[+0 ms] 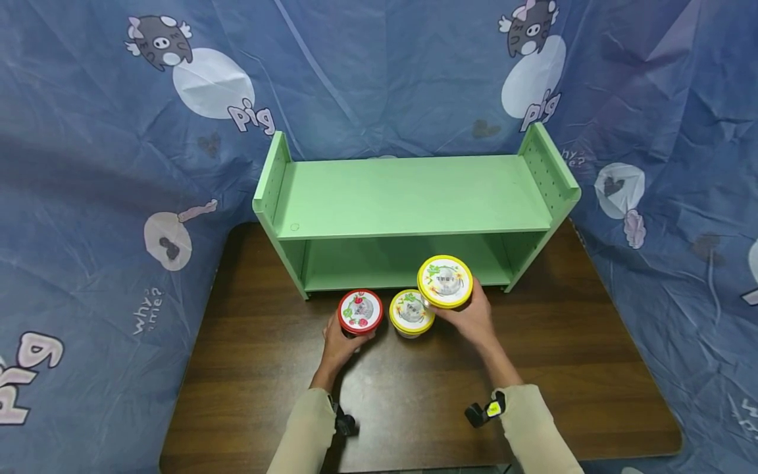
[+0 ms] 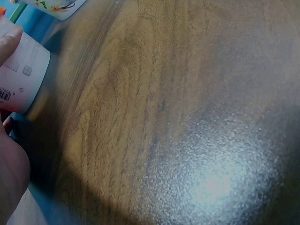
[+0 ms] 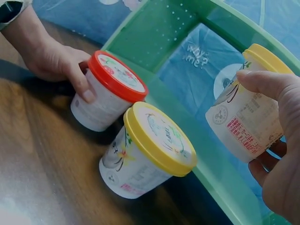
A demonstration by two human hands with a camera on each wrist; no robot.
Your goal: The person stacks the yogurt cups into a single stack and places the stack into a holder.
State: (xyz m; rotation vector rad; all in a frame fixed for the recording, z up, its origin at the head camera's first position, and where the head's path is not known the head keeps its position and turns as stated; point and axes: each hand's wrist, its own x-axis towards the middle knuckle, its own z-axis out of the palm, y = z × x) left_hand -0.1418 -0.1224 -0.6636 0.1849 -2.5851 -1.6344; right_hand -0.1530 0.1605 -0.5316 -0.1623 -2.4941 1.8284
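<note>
A brown wooden table bears a green shelf and a yellow-lidded tub.

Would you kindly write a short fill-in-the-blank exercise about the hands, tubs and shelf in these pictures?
1. The left hand grips the ____-lidded tub.
2. The right hand holds a ____-lidded tub.
3. Counting held ones, the head view shows ____ tubs altogether.
4. The shelf is coloured ____.

Missing words: red; yellow; three; green.
</note>
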